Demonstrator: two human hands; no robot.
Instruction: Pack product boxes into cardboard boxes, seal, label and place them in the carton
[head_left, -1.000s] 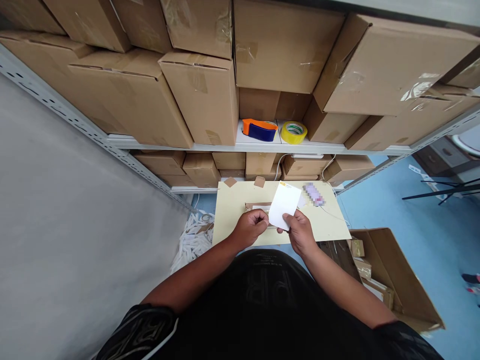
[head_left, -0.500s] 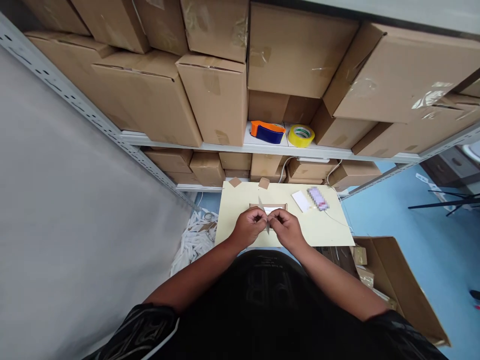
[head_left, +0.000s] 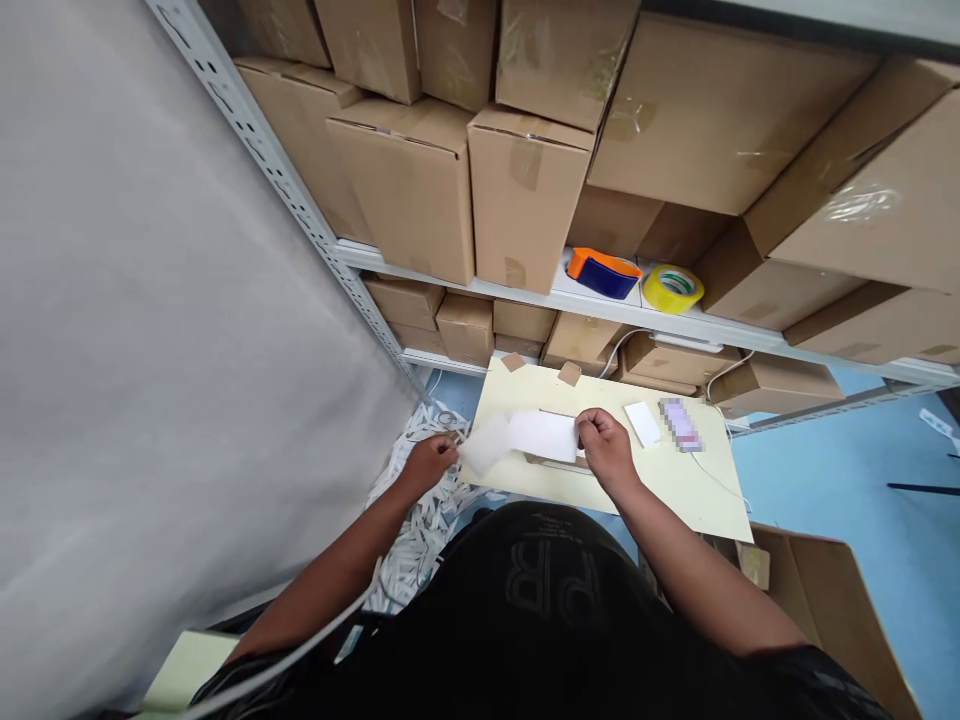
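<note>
While your right hand [head_left: 606, 454] pinches the right-hand edge of the white label [head_left: 544, 436] between thumb and fingers, your left hand [head_left: 429, 464] has its fingertips pressed together on the outer end of the translucent sheet [head_left: 485, 445]. The label lies just left of your right fingertips, over the small carton [head_left: 556, 463] on the table [head_left: 637, 485]; the sheet spans from your left fingertips to the label's near end. Both should be very light and limp, quick to curl or crease, and the label may be tacky on one face, so an edge or corner pinch looks the safest hold, with its middle left alone. Blur on the sheet means you can't tell whether it is joined to the label or merely overlaps it. The label hides most of the carton, and its own underside is out of sight.
</note>
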